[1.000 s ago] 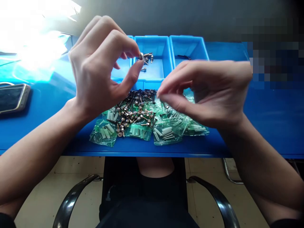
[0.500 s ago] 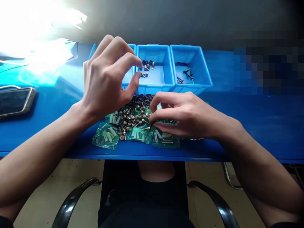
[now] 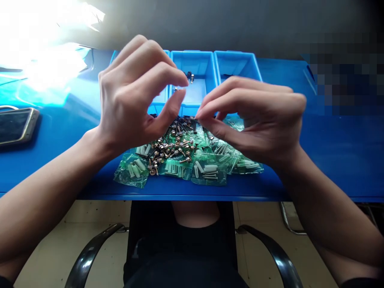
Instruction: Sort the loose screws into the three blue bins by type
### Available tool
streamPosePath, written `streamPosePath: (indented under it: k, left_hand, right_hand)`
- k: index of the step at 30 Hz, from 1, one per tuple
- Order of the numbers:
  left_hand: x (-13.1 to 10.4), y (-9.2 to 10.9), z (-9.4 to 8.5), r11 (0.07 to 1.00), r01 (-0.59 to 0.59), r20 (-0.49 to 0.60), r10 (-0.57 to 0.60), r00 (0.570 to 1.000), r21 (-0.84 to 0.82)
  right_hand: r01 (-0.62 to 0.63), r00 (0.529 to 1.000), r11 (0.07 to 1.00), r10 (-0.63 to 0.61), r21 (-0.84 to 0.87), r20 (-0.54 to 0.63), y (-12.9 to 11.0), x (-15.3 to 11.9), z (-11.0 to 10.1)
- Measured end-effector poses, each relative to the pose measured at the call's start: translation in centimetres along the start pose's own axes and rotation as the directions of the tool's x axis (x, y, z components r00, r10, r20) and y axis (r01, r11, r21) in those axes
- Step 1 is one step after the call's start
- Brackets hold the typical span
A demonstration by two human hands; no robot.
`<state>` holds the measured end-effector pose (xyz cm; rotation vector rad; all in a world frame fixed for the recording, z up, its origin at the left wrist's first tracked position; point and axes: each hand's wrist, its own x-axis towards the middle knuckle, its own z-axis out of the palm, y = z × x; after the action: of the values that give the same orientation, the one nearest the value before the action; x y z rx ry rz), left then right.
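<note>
My left hand (image 3: 132, 94) is raised over the left side of the bins, thumb and index finger apart with a small gap, nothing visible between them. My right hand (image 3: 255, 114) is closed in a pinch just above the pile, and a small screw (image 3: 193, 119) pokes out at its fingertips. Beneath both hands lies a heap of loose screws (image 3: 171, 149), some brassy with hex heads, others dark. Around the heap are green-tinted clear bags (image 3: 210, 176) holding white plastic plugs and screws. Behind, the middle blue bin (image 3: 196, 60) has a few screws in it, partly hidden by my left hand.
The right blue bin (image 3: 238, 60) contains dark screws, mostly covered by my right hand. Another bin is largely hidden behind my left hand. A phone (image 3: 16, 126) lies at the table's left. The blue table's front edge (image 3: 192, 197) runs above my lap.
My right hand has lifted from the screw heap and moved forward towards the bins, now pinching a screw. My left hand has shifted slightly, staying over the bins.
</note>
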<state>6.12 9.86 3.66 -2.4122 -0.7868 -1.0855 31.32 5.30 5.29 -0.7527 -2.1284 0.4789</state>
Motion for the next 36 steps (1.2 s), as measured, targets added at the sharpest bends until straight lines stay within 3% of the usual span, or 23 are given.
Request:
streamPosePath:
  k: [2,5,11,18,23,30,36]
  left_hand:
    - [0.0,0.4,0.0,0.994,-0.079,-0.016,0.078,0.997,-0.071]
    - [0.0,1.1,-0.1,0.980,-0.118,-0.008,0.118,0.993,-0.158]
    - [0.0,1.7,-0.3,0.972,-0.075,-0.009,0.074,0.997,-0.225]
    - [0.1,1.6,-0.8,0.970,-0.150,-0.040,0.145,0.989,-0.192]
    - [0.1,1.6,-1.1,0.982,-0.111,0.018,0.115,0.993,-0.152]
    - [0.1,1.2,-0.5,0.958,-0.178,-0.068,0.166,0.984,-0.226]
    - [0.2,1.3,-0.7,0.958,-0.129,-0.033,0.125,0.992,-0.258]
  right_hand:
    - [-0.088,0.984,0.986,0.107,0.139,-0.142,-0.7,0.1,0.3]
    - [-0.135,0.952,0.943,0.208,0.303,-0.223,-1.4,0.2,0.5]
    - [-0.221,0.956,0.947,0.258,0.235,-0.140,-1.7,0.4,0.2]
    - [-0.191,0.971,0.961,0.215,0.198,-0.107,-1.4,0.2,0.2]
    - [-0.198,0.973,0.950,0.220,0.241,-0.068,-1.2,0.2,0.3]
    - [-0.191,0.958,0.942,0.240,0.278,-0.156,-0.8,-0.2,1.0]
    - [-0.191,0.970,0.958,0.218,0.216,-0.108,-1.2,-0.1,0.8]
